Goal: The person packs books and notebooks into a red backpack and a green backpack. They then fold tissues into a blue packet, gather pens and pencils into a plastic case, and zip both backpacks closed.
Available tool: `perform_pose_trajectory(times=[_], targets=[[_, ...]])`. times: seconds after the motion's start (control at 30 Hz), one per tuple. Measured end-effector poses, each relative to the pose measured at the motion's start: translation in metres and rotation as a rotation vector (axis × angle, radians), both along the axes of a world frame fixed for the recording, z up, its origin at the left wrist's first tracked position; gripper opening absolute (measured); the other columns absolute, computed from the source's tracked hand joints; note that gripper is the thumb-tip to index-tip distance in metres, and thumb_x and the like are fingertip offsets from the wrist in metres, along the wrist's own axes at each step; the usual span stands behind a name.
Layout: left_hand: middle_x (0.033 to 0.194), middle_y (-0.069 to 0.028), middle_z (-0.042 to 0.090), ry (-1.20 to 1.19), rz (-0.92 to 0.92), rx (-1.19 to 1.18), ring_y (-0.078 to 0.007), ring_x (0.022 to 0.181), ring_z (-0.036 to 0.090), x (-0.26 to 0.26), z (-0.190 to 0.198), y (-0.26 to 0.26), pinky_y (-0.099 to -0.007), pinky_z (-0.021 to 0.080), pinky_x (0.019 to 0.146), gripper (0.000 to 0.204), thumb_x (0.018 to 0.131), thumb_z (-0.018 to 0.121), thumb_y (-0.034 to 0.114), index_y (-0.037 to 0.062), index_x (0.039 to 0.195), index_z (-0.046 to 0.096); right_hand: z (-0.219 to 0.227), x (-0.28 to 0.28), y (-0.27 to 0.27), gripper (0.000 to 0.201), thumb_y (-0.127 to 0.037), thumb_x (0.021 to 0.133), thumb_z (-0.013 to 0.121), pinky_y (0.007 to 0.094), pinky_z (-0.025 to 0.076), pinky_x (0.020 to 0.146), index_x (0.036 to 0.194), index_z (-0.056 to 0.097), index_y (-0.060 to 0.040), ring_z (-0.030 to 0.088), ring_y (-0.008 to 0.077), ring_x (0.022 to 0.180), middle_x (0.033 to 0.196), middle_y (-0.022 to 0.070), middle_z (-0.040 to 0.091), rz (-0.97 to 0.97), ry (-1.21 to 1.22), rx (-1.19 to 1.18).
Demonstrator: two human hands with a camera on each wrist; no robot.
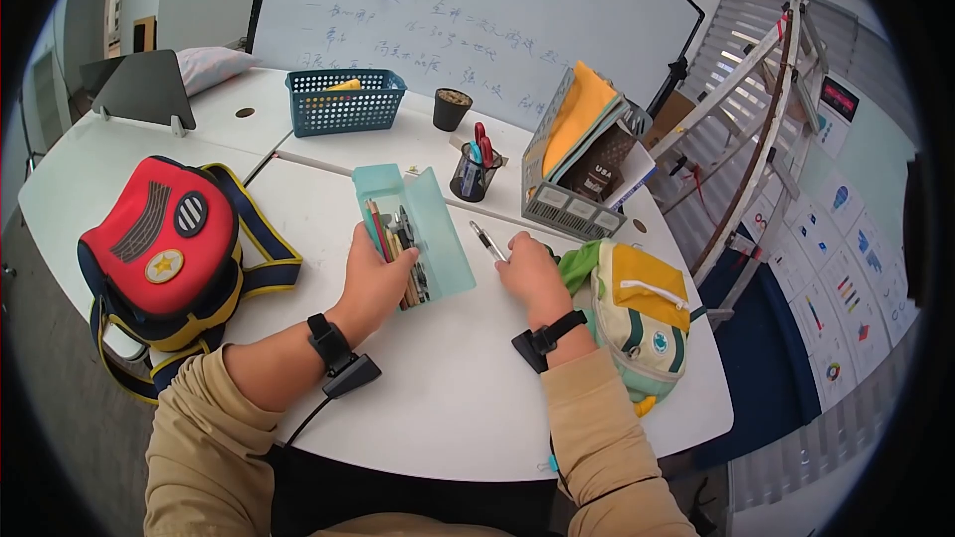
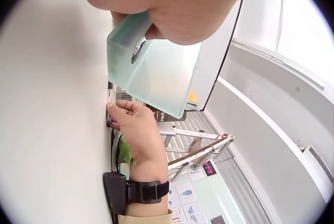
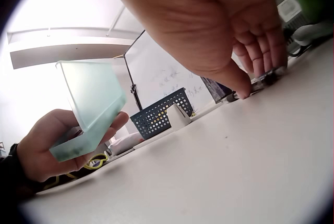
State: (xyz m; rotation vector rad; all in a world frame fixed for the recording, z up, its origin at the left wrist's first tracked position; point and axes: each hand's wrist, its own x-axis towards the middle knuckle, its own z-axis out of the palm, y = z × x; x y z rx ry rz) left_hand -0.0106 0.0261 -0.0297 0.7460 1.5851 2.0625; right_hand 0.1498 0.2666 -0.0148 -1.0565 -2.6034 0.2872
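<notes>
Tan sleeves (image 1: 211,438) lie nearest. Beyond them, the left grip (image 1: 373,281) holds the open pencil case (image 1: 448,239); across from it, the right grip (image 1: 534,278) pinches 1 pen (image 1: 486,240). Best hold the case level and steady so nothing spills.
</notes>
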Motion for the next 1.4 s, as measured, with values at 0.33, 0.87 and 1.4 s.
perform_pose_trajectory(times=[0.33, 0.87, 1.4], targets=[[0.138, -0.0163, 0.068, 0.041, -0.028, 0.007, -0.0222, 0.125, 0.073, -0.001, -0.009, 0.003, -0.0408, 0.064, 0.107, 0.051, 0.107, 0.075, -0.001, -0.0021, 0.149, 0.046, 0.010, 0.004, -0.004, 0.031, -0.022, 0.093, 0.084, 0.0492, 0.064, 0.096, 0.115, 0.083, 0.0011, 0.081, 0.0441, 0.107, 0.108, 0.0266, 0.083, -0.040, -0.134, -0.065], [0.147, -0.0137, 0.058, -0.244, -0.242, 0.135, -0.0257, 0.136, 0.063, 0.001, -0.014, 0.007, -0.0464, 0.055, 0.118, 0.051, 0.109, 0.053, 0.011, 0.0063, 0.158, 0.042, 0.125, 0.013, -0.142, 0.024, -0.013, 0.103, 0.081, 0.0363, 0.064, 0.081, 0.116, 0.077, 0.0057, 0.080, 0.0203, 0.086, 0.097, 0.0132, 0.083, 0.407, 0.423, -0.350], [0.153, -0.0129, 0.059, 0.007, -0.328, 0.138, -0.0200, 0.138, 0.064, 0.011, -0.013, 0.003, -0.0408, 0.054, 0.121, 0.054, 0.116, 0.046, 0.004, 0.0046, 0.168, 0.033, 0.090, -0.006, -0.161, 0.024, -0.016, 0.100, 0.078, 0.0507, 0.065, 0.085, 0.110, 0.078, 0.0057, 0.081, 0.0436, 0.089, 0.094, 0.0250, 0.082, 0.336, 0.230, -0.109]])
